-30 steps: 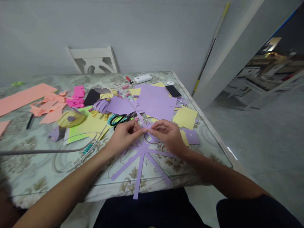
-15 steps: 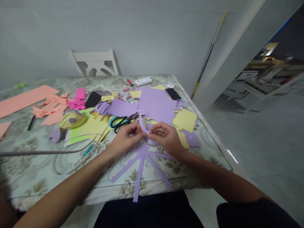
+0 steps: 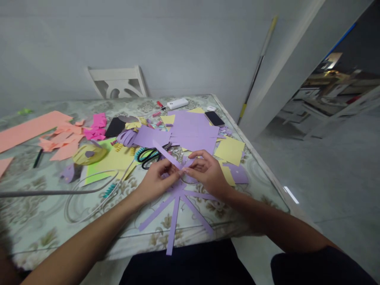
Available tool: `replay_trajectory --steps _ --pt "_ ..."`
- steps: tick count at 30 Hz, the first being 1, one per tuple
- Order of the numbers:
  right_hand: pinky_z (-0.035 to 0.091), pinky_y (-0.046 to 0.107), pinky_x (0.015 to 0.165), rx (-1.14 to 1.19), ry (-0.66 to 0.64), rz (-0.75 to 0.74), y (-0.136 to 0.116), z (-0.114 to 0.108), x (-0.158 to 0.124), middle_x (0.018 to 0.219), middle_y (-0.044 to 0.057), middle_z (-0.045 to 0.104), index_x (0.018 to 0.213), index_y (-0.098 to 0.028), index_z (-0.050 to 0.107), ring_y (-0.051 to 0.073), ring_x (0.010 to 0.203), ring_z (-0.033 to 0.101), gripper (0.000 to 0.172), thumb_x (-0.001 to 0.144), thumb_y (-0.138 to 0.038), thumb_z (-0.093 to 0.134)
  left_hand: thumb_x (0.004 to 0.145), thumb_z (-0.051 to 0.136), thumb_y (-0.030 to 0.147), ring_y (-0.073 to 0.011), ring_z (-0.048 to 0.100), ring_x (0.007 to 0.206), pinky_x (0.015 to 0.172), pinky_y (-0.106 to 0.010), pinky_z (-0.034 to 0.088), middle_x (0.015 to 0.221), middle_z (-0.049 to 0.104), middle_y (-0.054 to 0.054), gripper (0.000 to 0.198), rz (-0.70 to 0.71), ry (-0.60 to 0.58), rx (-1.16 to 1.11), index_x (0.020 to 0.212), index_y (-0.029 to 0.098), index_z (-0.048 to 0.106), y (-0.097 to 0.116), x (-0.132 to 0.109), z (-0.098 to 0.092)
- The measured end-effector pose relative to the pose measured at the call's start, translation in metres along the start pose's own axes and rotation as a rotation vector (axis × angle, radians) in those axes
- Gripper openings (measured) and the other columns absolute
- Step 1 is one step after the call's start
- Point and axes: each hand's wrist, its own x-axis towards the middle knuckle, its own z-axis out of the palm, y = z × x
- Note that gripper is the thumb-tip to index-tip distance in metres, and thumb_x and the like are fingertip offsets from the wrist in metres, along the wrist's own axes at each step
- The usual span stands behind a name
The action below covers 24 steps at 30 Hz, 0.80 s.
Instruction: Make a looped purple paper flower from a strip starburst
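A purple paper cut-out (image 3: 178, 198) with several long strips fanning out like a star lies at the table's near edge. My left hand (image 3: 156, 179) and my right hand (image 3: 206, 171) meet above its centre, fingertips pinched together on one purple strip (image 3: 166, 154) that slants up and to the left. Black-handled scissors (image 3: 150, 155) lie just beyond my left hand.
Purple sheets (image 3: 192, 130), yellow sheets (image 3: 230, 150), pink and peach scraps (image 3: 63, 136) and a tape roll (image 3: 89, 152) litter the floral-covered table (image 3: 38, 221). A phone (image 3: 215, 118) and white power bank (image 3: 177, 103) sit at the far right. A cable (image 3: 89, 190) loops at left. A white chair (image 3: 118, 81) stands behind.
The held strip has swung from pointing away to slanting left. Both hands stay together at the cut-out's centre, shifted slightly; the camera tilted a little.
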Motion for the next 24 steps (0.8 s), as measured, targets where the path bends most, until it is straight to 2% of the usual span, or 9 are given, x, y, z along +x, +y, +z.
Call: replay_trajectory --steps 5,8,12,24 --pt "0.058 0.03 0.072 -0.072 0.004 -0.058 0.004 0.001 -0.001 0.074 -0.003 0.07 0.104 -0.024 0.061 0.015 0.07 0.07 0.035 0.076 -0.028 0.082 0.091 0.064 0.032 -0.0108 0.051 0.059 0.057 -0.022 0.039 0.062 0.057 0.003 0.027 0.094 0.047 0.161 0.07 0.016 0.059 -0.002 0.0 -0.003" --pt "0.059 0.031 0.075 -0.164 0.013 -0.15 0.005 0.002 -0.004 0.078 -0.002 0.072 0.105 -0.023 0.062 0.016 0.075 0.072 0.031 0.08 -0.027 0.079 0.089 0.064 0.031 -0.0107 0.051 0.059 0.056 -0.021 0.039 0.062 0.058 0.002 0.023 0.104 0.069 0.169 0.072 0.015 0.063 -0.004 0.001 -0.004" --pt "0.06 0.032 0.072 -0.241 0.029 -0.213 0.005 0.003 -0.007 0.074 -0.002 0.072 0.106 -0.024 0.061 0.017 0.072 0.072 0.031 0.081 -0.026 0.079 0.083 0.065 0.023 -0.0108 0.052 0.059 0.057 -0.021 0.04 0.061 0.059 0.002 0.014 0.124 0.085 0.152 0.073 0.014 0.068 -0.003 0.001 -0.003" --pt "0.061 0.033 0.073 -0.303 0.034 -0.261 0.011 0.001 -0.008 0.079 -0.001 0.076 0.107 -0.025 0.061 0.018 0.073 0.074 0.031 0.082 -0.027 0.079 0.079 0.064 0.022 -0.0122 0.054 0.059 0.057 -0.023 0.041 0.061 0.062 0.0 0.013 0.061 0.067 0.112 0.073 0.013 0.071 -0.004 0.002 -0.003"
